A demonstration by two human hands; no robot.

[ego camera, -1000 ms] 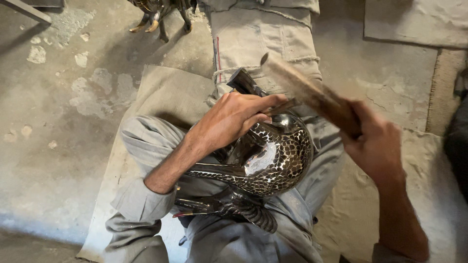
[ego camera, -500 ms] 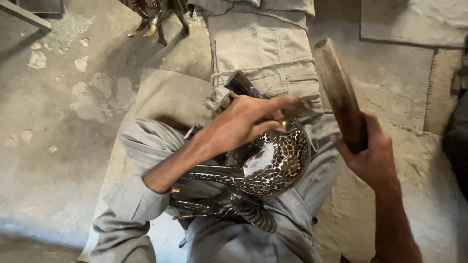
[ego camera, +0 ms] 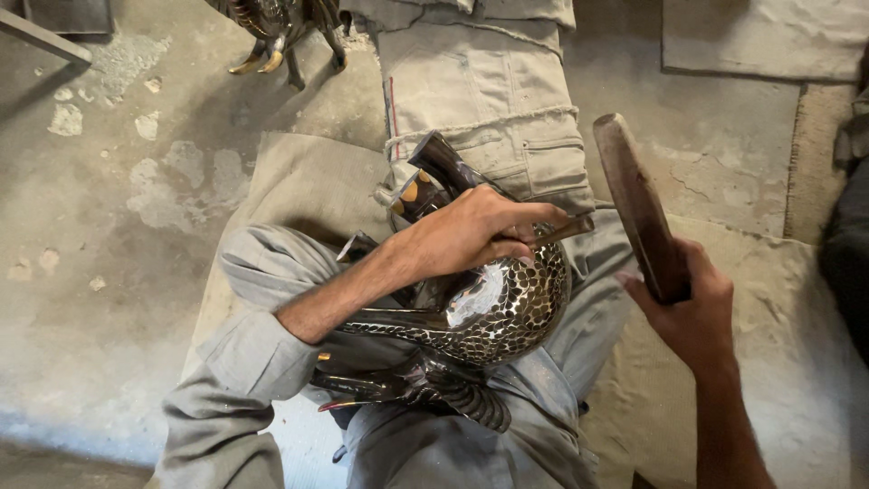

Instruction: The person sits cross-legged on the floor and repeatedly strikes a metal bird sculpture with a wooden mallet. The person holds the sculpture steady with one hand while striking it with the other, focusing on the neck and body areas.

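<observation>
Metal bird figure (ego camera: 493,312) rested in lap. Left hand (ego camera: 471,237) clamped on thin chisel (ego camera: 563,229) atop it, right hand (ego camera: 688,303) wrapped round wooden mallet (ego camera: 638,204) beside it. Bird judged heavy, stiff, slick; neck probably best hold.

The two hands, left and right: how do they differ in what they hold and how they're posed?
The left hand lies low on the patterned metal bird in the lap, pinching a thin rod-like tool against it; the right hand is raised clear of the bird, gripping a thick wooden stick. The left hand's tool lies nearly level, the right hand's stick stands steeply upward. Both hands are bare and closed around a tool.
</observation>
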